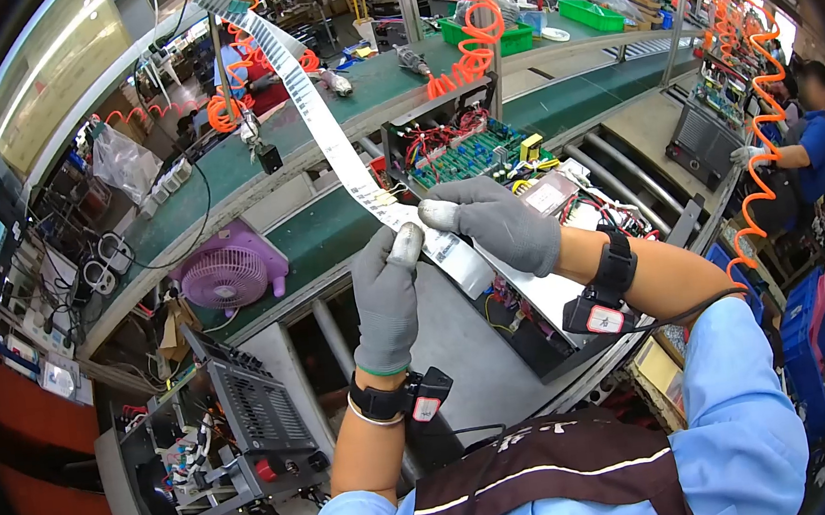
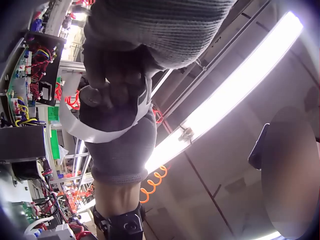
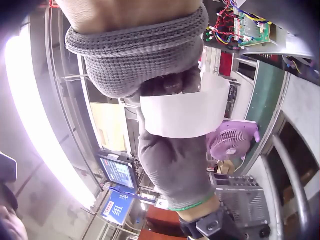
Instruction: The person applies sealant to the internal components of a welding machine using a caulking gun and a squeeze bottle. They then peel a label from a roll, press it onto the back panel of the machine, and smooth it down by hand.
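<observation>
A long white strip of printed labels runs from the upper left of the head view down to both gloved hands. My left hand, in a grey glove, pinches the strip near its lower part with the thumb on top. Close beside it, my right hand pinches the same strip between thumb and fingers, the two thumbs almost meeting. Below the hands, the strip's tail hangs over the workpiece. In the right wrist view the blank back of the strip curves between the gloves, hiding some fingertips.
Behind the hands sits an open chassis with a green circuit board and many wires. A second open machine on casters stands at left, near a purple fan. Orange coiled hoses hang overhead. Another person works at far right.
</observation>
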A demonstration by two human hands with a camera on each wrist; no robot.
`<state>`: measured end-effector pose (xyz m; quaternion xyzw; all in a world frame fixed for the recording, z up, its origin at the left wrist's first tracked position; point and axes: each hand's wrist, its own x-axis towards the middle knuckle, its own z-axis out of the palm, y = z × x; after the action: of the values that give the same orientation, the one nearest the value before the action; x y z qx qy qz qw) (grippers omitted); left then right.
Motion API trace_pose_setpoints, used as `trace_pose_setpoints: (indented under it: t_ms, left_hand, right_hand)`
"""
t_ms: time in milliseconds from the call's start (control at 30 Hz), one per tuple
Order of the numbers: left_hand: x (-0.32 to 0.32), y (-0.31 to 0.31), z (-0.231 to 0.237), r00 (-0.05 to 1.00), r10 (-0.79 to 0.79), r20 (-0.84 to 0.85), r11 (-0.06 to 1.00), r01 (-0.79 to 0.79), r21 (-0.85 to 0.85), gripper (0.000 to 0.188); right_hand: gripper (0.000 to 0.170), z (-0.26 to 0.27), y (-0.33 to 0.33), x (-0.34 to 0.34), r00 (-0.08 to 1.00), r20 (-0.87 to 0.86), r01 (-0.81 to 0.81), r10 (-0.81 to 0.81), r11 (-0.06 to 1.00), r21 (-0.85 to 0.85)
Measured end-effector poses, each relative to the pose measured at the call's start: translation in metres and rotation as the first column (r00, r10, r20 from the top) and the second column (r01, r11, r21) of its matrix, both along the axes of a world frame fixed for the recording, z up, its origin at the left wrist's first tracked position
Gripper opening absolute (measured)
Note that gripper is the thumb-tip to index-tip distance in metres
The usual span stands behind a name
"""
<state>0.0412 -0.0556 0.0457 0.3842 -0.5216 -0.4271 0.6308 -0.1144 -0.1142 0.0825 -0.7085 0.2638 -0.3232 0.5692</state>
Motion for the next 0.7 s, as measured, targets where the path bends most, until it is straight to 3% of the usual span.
trace_pose_setpoints:
  t_ms: [33,100,267,400,467,500,567,700]
  left_hand:
    - [0.001,0.0,-0.001,1.0,0.005,-0.001,1.0,-0.005,-0.003,0.03]
    - [0.001,0.0,-0.003,0.972,0.025,-0.232,0.995,-0.002,0.102,0.029]
    - [-0.007,-0.001,-0.002,0.994,0.089,-0.066,0.996,-0.09,-0.012,0.032]
    - [-0.004,0.002,0.003,0.979,0.195,0.057,0.98,-0.192,-0.049,0.033]
    - [-0.001,0.003,0.005,0.981,0.189,0.034,0.98,-0.186,-0.065,0.032]
    - [0.0,0.005,0.005,0.984,0.179,0.011,0.981,-0.177,-0.078,0.032]
    - [0.002,0.005,0.003,0.984,0.18,0.0,0.98,-0.18,-0.083,0.033]
    - [0.0,0.0,-0.005,0.974,0.218,-0.062,0.972,-0.222,-0.079,0.038]
  right_hand:
    - [0.029,0.0,0.0,0.0,1.0,-0.001,-0.005,0.005,1.0,-0.003]
    - [0.03,-0.001,-0.001,0.001,0.999,-0.007,-0.037,0.037,0.996,-0.082]
    - [0.032,-0.006,-0.004,0.003,0.998,-0.011,-0.068,0.067,0.984,-0.167]
    - [0.025,0.008,0.001,-0.005,1.0,-0.017,-0.014,0.014,1.0,-0.016]
    - [0.021,0.012,0.002,-0.009,0.999,-0.052,0.003,0.0,0.999,0.042]
    - [0.021,0.013,0.003,-0.01,0.999,0.01,-0.049,0.048,0.999,0.011]
    - [0.036,0.01,0.003,-0.009,0.982,0.139,-0.127,0.124,0.992,0.01]
    - [0.031,0.006,0.005,-0.005,0.986,0.077,-0.14,0.148,0.985,-0.102]
